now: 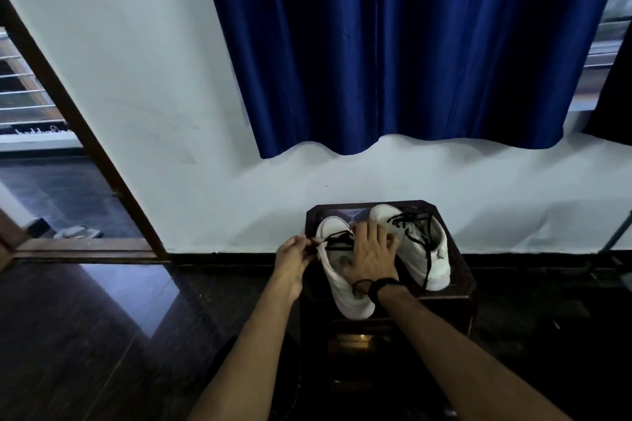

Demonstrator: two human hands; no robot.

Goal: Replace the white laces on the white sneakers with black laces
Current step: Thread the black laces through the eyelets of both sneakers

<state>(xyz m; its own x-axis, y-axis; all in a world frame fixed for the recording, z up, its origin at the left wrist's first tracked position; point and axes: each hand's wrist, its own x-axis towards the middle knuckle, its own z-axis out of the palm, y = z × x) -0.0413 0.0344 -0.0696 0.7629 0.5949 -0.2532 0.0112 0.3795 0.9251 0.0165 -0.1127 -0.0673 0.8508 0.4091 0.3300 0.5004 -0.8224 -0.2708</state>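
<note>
Left hand (294,255) is seen pinched on the free end of a black lace (333,236) just off the left edge of the small dark stool (460,260), the lace drawn taut across the toe-end eyelets of the left sneaker (337,278). Right hand (371,255) is laid flat, fingers spread, over the tongue of that sneaker, pressing it down; nothing is gripped by it. A dark band is worn at the right wrist. Right sneaker (424,249) stands beside the first, toward the stool's right edge, and is already threaded with a loose black lace (415,236). No white laces can be made out. Step in hand is judged to be lacing of the second sneaker, near its start. Next, the pinched end would need to be fed through the following eyelet while the shoe is held steady.
</note>
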